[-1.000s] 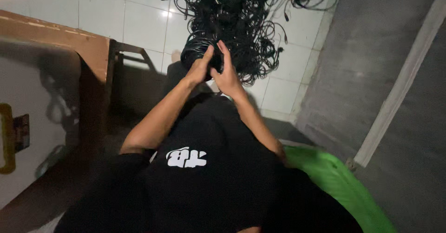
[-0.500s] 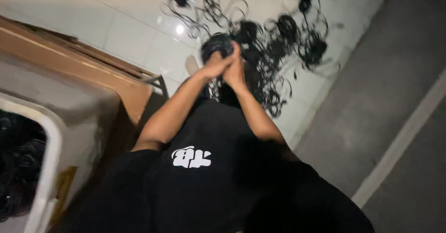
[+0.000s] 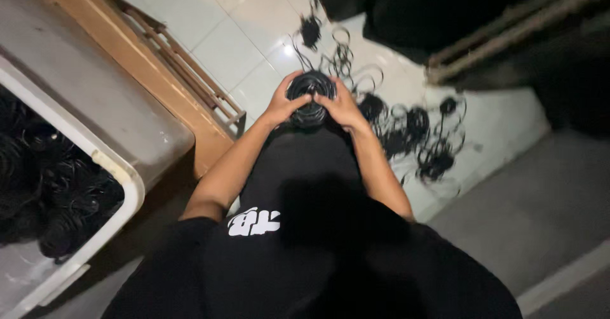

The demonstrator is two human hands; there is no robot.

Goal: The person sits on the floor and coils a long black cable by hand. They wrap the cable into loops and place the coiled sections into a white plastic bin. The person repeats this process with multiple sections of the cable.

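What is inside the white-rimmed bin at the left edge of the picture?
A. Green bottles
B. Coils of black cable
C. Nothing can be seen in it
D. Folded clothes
B: the bin at the left holds dark round coils of black cable, like the coil that the left hand and right hand hold, and like the loose coils on the tiled floor.
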